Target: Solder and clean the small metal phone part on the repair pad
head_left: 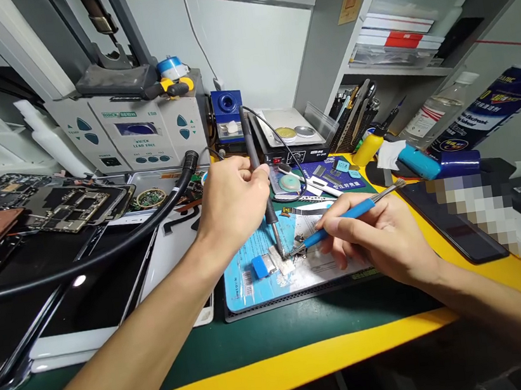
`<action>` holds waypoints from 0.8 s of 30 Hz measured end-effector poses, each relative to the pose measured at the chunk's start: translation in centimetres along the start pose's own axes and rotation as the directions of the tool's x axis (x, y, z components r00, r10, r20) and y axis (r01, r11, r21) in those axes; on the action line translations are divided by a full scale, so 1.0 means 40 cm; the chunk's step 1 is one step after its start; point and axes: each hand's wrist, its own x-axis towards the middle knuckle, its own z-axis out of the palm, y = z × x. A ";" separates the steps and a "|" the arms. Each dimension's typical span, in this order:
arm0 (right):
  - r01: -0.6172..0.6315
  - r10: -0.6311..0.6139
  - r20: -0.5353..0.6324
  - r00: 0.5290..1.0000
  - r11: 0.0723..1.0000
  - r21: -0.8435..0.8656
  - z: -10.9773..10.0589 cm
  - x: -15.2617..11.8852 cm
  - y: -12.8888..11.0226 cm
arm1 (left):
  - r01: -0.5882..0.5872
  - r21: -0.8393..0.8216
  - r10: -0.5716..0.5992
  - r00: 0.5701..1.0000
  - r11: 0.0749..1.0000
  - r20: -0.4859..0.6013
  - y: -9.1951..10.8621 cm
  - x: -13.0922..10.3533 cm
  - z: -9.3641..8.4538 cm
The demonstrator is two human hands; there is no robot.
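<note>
Soldering iron [251,142] and blue-handled tool [356,210] at silvery part [285,267], centre frame.
Left hand [235,198] grips the iron, tip down; right hand [385,236] pinches the tool, tips close together; contact with part unclear. Part lies on blue-and-white sheet [238,294], below left hand, left of right. Grey station [138,141] upper left; dark phone [457,233] right.

the slim brush-ended handle [357,210] is blue, the pen-shaped soldering-iron handle [269,212] black, the flat printed sheet [264,293] light blue, the table [315,321] green and yellow.
</note>
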 end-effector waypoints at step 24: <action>-0.017 0.017 -0.007 1.000 0.999 -0.033 0.003 0.010 -0.007 | 0.070 -0.052 -0.069 0.997 0.996 0.017 0.000 0.002 0.003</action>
